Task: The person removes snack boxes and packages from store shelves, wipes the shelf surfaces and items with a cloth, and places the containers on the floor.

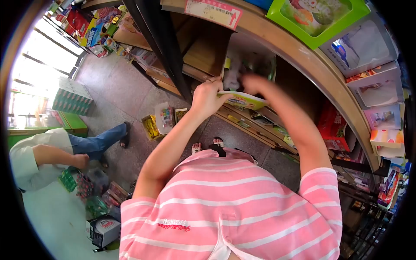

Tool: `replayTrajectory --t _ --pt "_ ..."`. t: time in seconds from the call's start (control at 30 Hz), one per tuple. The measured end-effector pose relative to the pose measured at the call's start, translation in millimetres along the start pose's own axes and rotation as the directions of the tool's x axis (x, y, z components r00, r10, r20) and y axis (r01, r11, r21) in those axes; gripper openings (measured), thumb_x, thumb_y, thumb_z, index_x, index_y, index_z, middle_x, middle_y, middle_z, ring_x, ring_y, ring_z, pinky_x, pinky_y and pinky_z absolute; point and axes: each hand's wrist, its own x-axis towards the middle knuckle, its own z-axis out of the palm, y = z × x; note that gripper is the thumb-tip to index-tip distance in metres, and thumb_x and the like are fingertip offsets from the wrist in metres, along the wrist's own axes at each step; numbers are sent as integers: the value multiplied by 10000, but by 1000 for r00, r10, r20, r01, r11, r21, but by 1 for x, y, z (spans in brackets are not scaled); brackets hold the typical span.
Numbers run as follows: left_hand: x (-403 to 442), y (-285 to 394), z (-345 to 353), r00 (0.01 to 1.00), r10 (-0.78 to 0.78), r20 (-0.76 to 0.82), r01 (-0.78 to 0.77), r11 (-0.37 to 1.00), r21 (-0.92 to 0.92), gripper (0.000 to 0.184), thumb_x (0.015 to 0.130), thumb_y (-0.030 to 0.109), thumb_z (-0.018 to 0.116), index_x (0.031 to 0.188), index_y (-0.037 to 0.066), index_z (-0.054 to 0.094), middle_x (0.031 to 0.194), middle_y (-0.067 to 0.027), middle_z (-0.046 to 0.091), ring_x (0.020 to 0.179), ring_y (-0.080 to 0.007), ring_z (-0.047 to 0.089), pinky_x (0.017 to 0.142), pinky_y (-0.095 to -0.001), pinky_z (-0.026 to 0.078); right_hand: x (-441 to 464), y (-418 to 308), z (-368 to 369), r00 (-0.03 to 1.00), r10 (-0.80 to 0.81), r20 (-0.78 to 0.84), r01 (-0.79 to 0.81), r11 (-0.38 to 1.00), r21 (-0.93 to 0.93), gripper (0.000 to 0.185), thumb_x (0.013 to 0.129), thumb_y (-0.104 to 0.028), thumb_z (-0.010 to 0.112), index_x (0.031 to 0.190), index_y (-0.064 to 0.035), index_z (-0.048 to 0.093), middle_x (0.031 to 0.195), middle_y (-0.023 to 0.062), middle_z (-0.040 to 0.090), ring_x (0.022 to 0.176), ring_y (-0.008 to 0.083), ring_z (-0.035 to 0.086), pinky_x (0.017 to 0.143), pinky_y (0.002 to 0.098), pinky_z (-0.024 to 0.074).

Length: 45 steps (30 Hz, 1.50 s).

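Note:
A green-and-white cardboard display box (244, 101) sits at the edge of a wooden shelf compartment, its open top facing me. My left hand (209, 98) grips the left front corner of this box, with the thumb along its front rim. Inside the box is my right hand (255, 84), smeared by motion, so its fingers cannot be made out. Clear plastic wrapping (232, 73) shows at the left inside the box. Whatever else lies in there is dark and blurred.
A pink-edged price label (213, 12) is on the shelf board above. Several display boxes, one green (316, 19), line the upper shelf. A red box (333, 126) stands at right. Small open boxes (151, 128) are on the floor. Another person (52, 149) is at left.

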Motion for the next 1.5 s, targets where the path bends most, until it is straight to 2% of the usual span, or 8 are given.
replayTrajectory --t 0.07,0.2,0.33,0.67,0.8,1.03,1.13,1.5 --pt "4 -11 15 954 186 -234 -196 980 -19 306 610 218 711 625 14 484 1036 -189 554 875 -323 556 708 -362 461 6 -1 29 930 -65 -361 -51 952 -302 351 635 -143 616 950 4 563 999 198 534 891 347 538 772 397 451" --pt "-1 -13 9 962 147 -231 -153 988 -11 312 606 239 712 628 17 494 1052 -191 544 863 -320 560 704 -362 464 17 -1 -4 982 171 -83 -186 959 -214 349 694 -124 533 1027 -19 525 980 196 548 916 328 541 817 378 433" --pt "-6 -11 6 978 74 -194 -90 993 -78 307 605 250 711 740 27 549 1063 -173 535 883 -309 557 719 -359 463 41 67 12 905 323 -276 -115 813 571 380 691 -215 533 1048 -84 545 1131 170 505 1024 330 480 903 368 357" --pt "2 17 -14 851 388 -353 -369 921 125 337 639 246 673 883 53 546 968 -172 531 930 -320 515 813 -390 419 -50 90 -49 821 320 -474 -242 945 219 593 693 -233 564 1216 -39 362 1245 174 398 1167 298 352 976 337 280" --pt "28 33 -1 963 270 3 -269 956 116 169 663 226 596 756 85 601 569 -91 557 577 -298 570 595 -391 461 -31 72 -40 840 294 -457 -305 951 51 691 694 -241 577 1283 -22 289 1290 175 355 1224 286 301 1005 325 250" --pt "88 40 7 766 154 624 -381 891 248 297 697 270 597 852 21 644 839 -150 620 758 -289 597 644 -391 479 31 32 -2 927 322 -192 -352 924 -149 964 549 -251 716 1321 -35 181 1324 226 267 1237 318 262 1012 361 235" --pt "122 14 46 480 -223 848 134 974 180 344 683 264 682 896 0 625 823 -104 620 676 -222 589 579 -342 483 64 85 24 955 235 -182 -254 963 -89 913 561 -252 712 1302 -30 227 1307 216 305 1215 306 308 985 363 280" --pt "130 52 13 560 -120 820 -132 964 231 387 663 297 656 936 25 621 931 -123 605 807 -240 576 686 -364 460 34 96 -14 886 175 -429 -11 934 357 607 733 -134 537 1264 26 292 1301 188 335 1222 271 304 1010 335 222"
